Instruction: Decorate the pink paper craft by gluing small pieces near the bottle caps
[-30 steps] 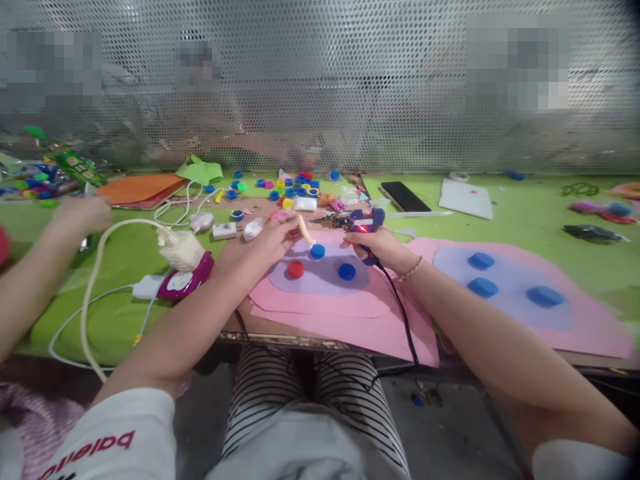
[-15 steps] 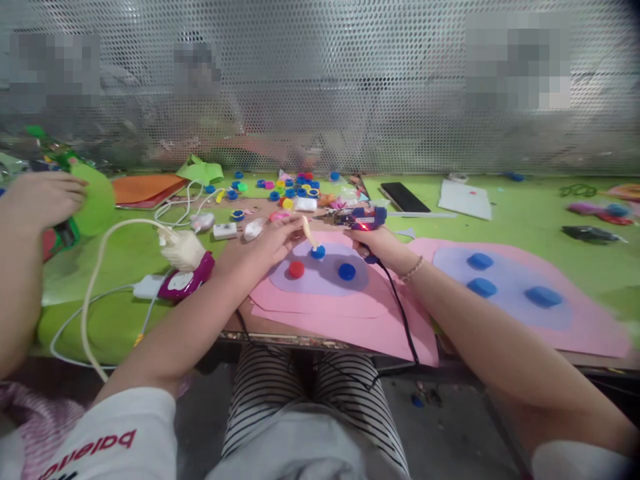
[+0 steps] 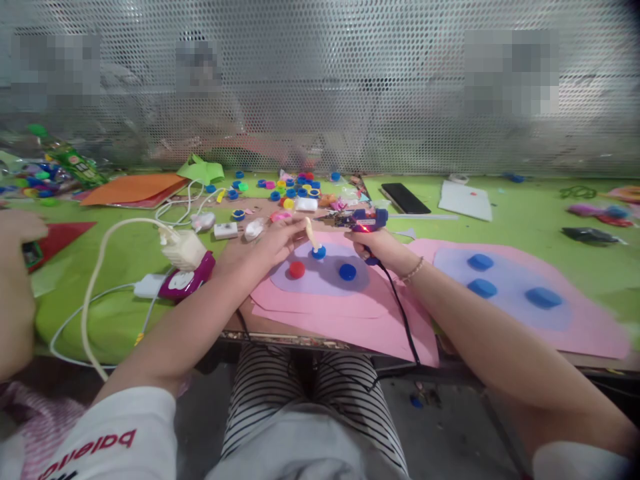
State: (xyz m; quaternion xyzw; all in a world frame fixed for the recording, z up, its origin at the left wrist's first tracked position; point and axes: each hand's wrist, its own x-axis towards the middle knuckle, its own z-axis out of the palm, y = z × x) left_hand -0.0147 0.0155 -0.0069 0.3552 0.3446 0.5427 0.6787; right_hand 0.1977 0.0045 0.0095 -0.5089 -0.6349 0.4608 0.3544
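Far left: co-worker's hand (image 3: 17,233) beside red paper (image 3: 63,239). Next: purple power strip (image 3: 187,277), cream plug (image 3: 183,250) on it. Left hand (image 3: 280,241) closed, fingertips pinching curved cream piece (image 3: 310,233); its lower end at top of far blue cap (image 3: 319,253). Red cap (image 3: 297,270) and near blue cap (image 3: 347,271) share same lavender paper (image 3: 320,283), laid on pink sheet (image 3: 320,307). Right hand (image 3: 380,248) gripping glue gun (image 3: 369,219), nozzle left, red light lit. Right: second pink sheet (image 3: 595,333), three blue caps (image 3: 482,288).
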